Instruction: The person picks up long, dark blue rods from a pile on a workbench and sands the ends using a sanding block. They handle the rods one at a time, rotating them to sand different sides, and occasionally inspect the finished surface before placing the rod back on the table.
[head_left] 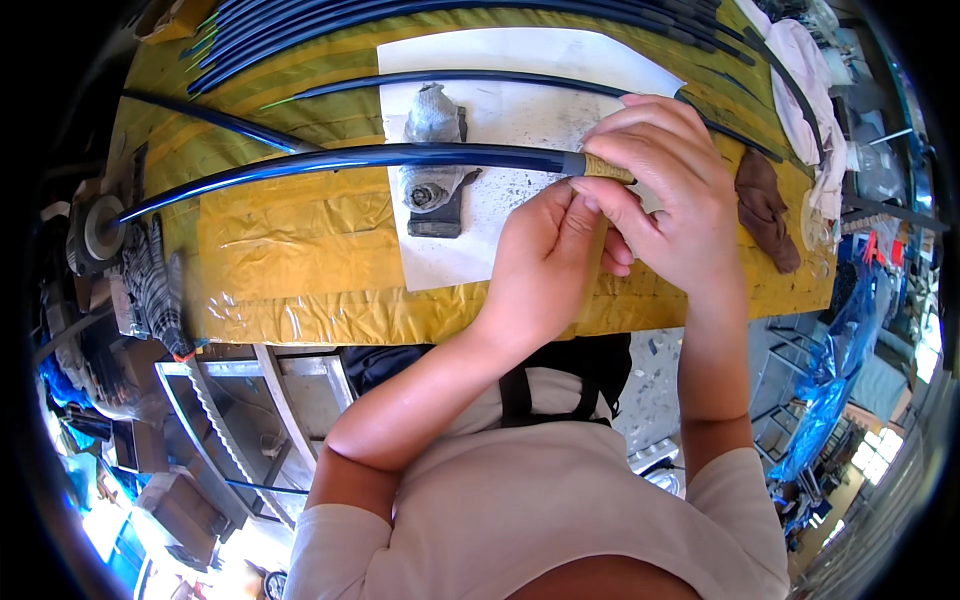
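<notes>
A glossy dark blue tapered rod (350, 158) crosses in front of me, its thin end reaching toward the table's left edge. At its thick right end is a tan band with fine markings (606, 170). My right hand (672, 185) pinches that banded end between thumb and fingers. Just below the same end, my left hand (540, 260) is closed around the rod from underneath, its thumb close to the right thumb; its fingers are partly hidden. Under the rod, a grey cloth-wrapped dark block (432, 190) rests on a smudged white sheet (520, 255).
A thinner blue rod (480, 76) with a green tip lies beyond, and another blue rod (220, 122) slants at left. Several more rods (420, 22) are bundled at the far edge. A brown cloth (765, 210) and grey glove (158, 285) flank the yellow-covered table (290, 250).
</notes>
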